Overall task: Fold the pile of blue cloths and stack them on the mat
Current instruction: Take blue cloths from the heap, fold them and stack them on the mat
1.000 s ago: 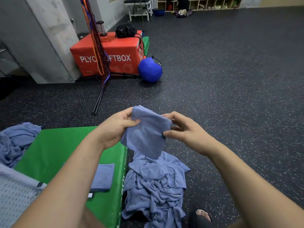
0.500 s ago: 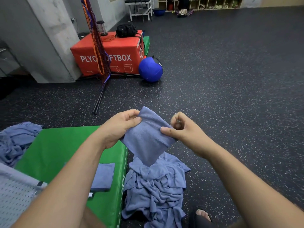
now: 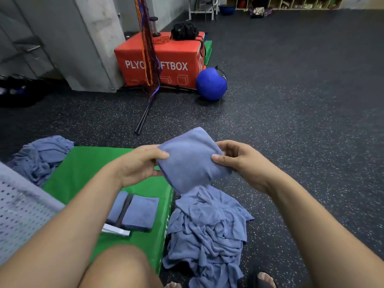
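both hands (image 3: 141,163) (image 3: 239,161) grip a folded blue cloth (image 3: 190,161), smooth, thick, roughly square.

The left forearm (image 3: 83,208) hides part of the folded cloths (image 3: 141,210).

The single wide-angle view sits on the person's head and looks forward and down, close over the left hand (image 3: 141,163) and right hand (image 3: 239,161) gripping a folded cloth (image 3: 189,161) at centre, with the green mat (image 3: 87,163) at lower left and the floor (image 3: 291,113) running away to the red box (image 3: 166,59).
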`<action>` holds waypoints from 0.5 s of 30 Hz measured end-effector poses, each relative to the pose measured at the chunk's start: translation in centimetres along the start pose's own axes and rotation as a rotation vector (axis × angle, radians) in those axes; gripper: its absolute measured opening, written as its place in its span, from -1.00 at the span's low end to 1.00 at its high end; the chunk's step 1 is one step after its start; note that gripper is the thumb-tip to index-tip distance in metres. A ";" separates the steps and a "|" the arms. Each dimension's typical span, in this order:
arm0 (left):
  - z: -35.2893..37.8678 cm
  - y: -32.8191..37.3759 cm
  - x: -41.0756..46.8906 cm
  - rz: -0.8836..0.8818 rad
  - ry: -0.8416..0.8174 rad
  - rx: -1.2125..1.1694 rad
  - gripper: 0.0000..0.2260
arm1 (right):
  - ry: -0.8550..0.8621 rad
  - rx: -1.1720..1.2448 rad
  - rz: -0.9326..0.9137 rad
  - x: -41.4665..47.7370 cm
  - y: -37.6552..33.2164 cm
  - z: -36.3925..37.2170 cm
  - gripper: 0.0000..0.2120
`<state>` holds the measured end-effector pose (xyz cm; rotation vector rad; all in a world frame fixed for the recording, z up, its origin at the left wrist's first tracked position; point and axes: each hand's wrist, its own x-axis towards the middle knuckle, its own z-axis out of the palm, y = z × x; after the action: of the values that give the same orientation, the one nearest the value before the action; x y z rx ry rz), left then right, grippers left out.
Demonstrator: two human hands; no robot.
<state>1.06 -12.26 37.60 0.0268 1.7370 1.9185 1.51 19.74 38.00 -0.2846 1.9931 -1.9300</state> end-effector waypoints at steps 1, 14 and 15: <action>-1.0 -0.9 -0.2 0.011 0.032 -0.133 -0.36 | -0.067 0.009 0.042 0.4 0.0 0.8 -0.71; -8.1 -14.6 -4.7 -0.029 0.313 -0.522 -0.32 | -0.073 0.126 0.254 9.9 8.8 13.7 -0.85; -9.3 -15.2 -4.7 -0.021 0.343 -0.553 -0.31 | -0.070 0.109 0.274 10.5 10.1 14.3 -0.85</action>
<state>7.38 -22.38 23.55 -0.5467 1.3262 2.4277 -1.63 3.08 26.68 -0.0469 1.7715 -1.8195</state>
